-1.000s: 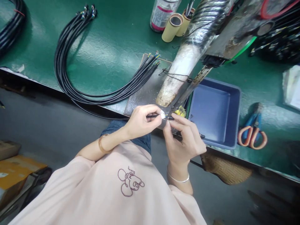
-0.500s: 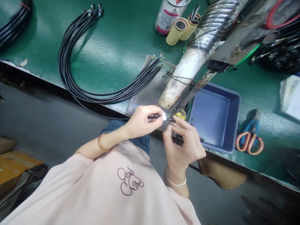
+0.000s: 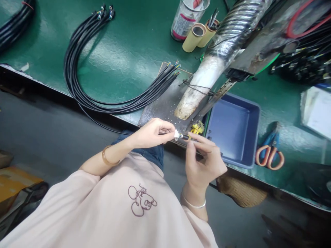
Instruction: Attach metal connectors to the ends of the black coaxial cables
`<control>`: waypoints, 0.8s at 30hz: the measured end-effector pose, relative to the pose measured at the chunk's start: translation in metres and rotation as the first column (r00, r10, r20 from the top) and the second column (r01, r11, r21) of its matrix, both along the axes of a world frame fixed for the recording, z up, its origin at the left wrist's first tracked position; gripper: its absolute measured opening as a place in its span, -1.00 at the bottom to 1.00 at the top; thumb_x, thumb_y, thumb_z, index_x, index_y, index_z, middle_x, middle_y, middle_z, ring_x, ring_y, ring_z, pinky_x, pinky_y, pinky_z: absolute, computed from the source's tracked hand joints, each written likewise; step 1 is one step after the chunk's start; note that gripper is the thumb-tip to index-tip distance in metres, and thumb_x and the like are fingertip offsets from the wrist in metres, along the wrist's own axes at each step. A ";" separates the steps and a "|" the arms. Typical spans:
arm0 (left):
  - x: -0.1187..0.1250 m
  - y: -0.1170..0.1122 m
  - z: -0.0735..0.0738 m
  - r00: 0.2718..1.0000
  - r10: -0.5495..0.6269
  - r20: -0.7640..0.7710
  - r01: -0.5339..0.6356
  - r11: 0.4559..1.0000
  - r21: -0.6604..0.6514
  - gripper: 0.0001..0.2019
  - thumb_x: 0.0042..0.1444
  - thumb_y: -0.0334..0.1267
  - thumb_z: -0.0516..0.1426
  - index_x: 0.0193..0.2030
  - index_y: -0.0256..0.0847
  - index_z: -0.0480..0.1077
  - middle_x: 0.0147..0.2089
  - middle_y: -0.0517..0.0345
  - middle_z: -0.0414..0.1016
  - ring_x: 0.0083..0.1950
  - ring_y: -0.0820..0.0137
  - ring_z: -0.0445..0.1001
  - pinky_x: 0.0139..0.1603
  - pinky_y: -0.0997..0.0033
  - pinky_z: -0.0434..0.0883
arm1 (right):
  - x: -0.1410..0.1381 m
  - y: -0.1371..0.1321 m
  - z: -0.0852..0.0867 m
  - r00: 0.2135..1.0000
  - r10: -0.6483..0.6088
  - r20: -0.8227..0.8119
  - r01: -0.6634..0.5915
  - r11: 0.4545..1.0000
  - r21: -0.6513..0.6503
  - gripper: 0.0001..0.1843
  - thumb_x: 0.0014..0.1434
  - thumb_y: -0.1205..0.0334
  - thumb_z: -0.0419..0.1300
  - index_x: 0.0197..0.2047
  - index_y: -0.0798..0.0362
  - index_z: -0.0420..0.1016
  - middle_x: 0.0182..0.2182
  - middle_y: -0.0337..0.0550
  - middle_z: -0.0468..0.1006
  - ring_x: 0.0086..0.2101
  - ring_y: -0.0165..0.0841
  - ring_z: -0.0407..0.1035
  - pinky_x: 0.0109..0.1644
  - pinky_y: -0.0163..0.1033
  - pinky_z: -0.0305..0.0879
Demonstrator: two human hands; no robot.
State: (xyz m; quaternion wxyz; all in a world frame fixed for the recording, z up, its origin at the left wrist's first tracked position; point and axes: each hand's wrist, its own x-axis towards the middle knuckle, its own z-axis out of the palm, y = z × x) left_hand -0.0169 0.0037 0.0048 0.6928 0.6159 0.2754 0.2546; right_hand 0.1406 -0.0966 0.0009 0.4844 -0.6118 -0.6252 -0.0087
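My left hand (image 3: 152, 133) is closed around the end of a black cable (image 3: 106, 127) at the bench's front edge. White material (image 3: 176, 134), perhaps tape, covers its fingertips. Thin coloured wires stick out past it, meeting a small black connector (image 3: 184, 137). The thumb and fingers of my right hand (image 3: 203, 155) pinch that connector. Behind both hands, a bundle of black cables (image 3: 124, 109) curves over the bench, with bare coloured wire ends on a dark plate (image 3: 155, 112). A yellow sponge-like piece (image 3: 198, 127) lies just beyond my right fingers.
A white-tipped duct (image 3: 200, 84) and a metal arm (image 3: 219, 94) slant down close above my hands. To the right are a blue tray (image 3: 227, 131) and orange-handled cutters (image 3: 270, 151). Cardboard tubes (image 3: 194, 38) and a plastic tub (image 3: 184, 20) stand behind.
My left hand has shifted slightly left, and the wires and black connector show more clearly between my hands. My right hand's fingers have moved slightly right and down.
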 end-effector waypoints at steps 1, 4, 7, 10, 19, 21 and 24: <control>-0.001 -0.001 0.000 1.000 0.001 0.003 -0.001 1.000 0.015 -0.84 0.14 -0.32 0.13 -0.44 -0.31 0.44 -0.58 0.27 0.35 -0.54 0.59 0.26 -0.47 0.58 0.25 | 0.001 -0.001 0.000 0.998 -0.030 -0.057 0.033 0.999 0.038 -0.86 0.21 0.42 0.29 -0.20 0.00 0.48 -0.27 -0.17 0.71 -0.39 -0.35 0.62 -0.40 -0.34 0.51; -0.004 -0.005 -0.001 0.999 0.041 0.008 -0.042 0.992 0.119 -0.86 0.16 -0.33 0.16 -0.38 -0.32 0.49 -0.51 0.21 0.45 -0.49 0.56 0.33 -0.41 0.57 0.30 | 0.007 -0.001 0.004 0.985 -0.139 -0.101 0.146 0.987 0.070 -0.93 0.27 0.32 0.26 -0.17 0.02 0.56 -0.54 -0.32 0.59 -0.68 -0.48 0.41 -0.64 -0.42 0.24; -0.006 -0.009 -0.001 0.995 0.090 0.032 -0.096 0.951 0.293 -0.87 0.19 -0.35 0.18 -0.33 -0.32 0.55 -0.39 0.12 0.57 -0.39 0.50 0.44 -0.35 0.56 0.35 | 0.012 0.002 0.010 0.992 -0.050 -0.115 0.027 0.981 -0.193 -0.84 0.29 0.17 0.26 -0.26 0.06 0.60 -0.66 -0.36 0.47 -0.69 -0.49 0.35 -0.63 -0.41 0.20; -0.006 -0.014 -0.003 0.992 0.124 0.025 -0.120 0.870 0.478 -0.86 0.24 -0.39 0.18 -0.29 -0.33 0.57 -0.37 0.11 0.59 -0.40 0.51 0.44 -0.37 0.57 0.32 | 0.012 0.006 0.013 0.967 0.072 -0.245 -0.156 0.926 -0.344 -0.75 0.31 0.11 0.22 -0.35 0.06 0.55 -0.60 -0.30 0.54 -0.64 -0.46 0.39 -0.57 -0.39 0.30; -0.002 -0.022 -0.005 0.972 0.232 0.028 -0.203 0.777 0.596 -0.85 0.28 -0.38 0.15 -0.28 -0.33 0.54 -0.42 0.17 0.50 -0.47 0.54 0.33 -0.39 0.56 0.28 | 0.008 0.005 0.005 0.974 0.036 -0.225 -0.098 0.958 -0.269 -0.81 0.32 0.09 0.21 -0.25 0.01 0.54 -0.51 -0.28 0.59 -0.58 -0.45 0.45 -0.48 -0.37 0.37; -0.001 -0.021 -0.006 0.971 0.238 0.026 -0.212 0.802 0.558 -0.85 0.27 -0.38 0.15 -0.29 -0.33 0.53 -0.43 0.19 0.47 -0.49 0.56 0.28 -0.41 0.57 0.25 | 0.007 0.005 0.003 0.966 0.031 -0.258 -0.100 0.960 -0.260 -0.81 0.32 0.10 0.22 -0.25 0.01 0.54 -0.51 -0.29 0.59 -0.59 -0.45 0.45 -0.48 -0.38 0.36; 0.000 -0.019 -0.008 0.968 0.251 0.025 -0.225 0.814 0.536 -0.84 0.27 -0.37 0.14 -0.30 -0.33 0.54 -0.44 0.20 0.43 -0.49 0.56 0.25 -0.43 0.58 0.23 | 0.007 0.004 -0.001 0.986 -0.025 -0.166 -0.014 0.974 -0.226 -0.85 0.29 0.14 0.26 -0.26 0.03 0.55 -0.52 -0.30 0.58 -0.62 -0.48 0.39 -0.50 -0.37 0.31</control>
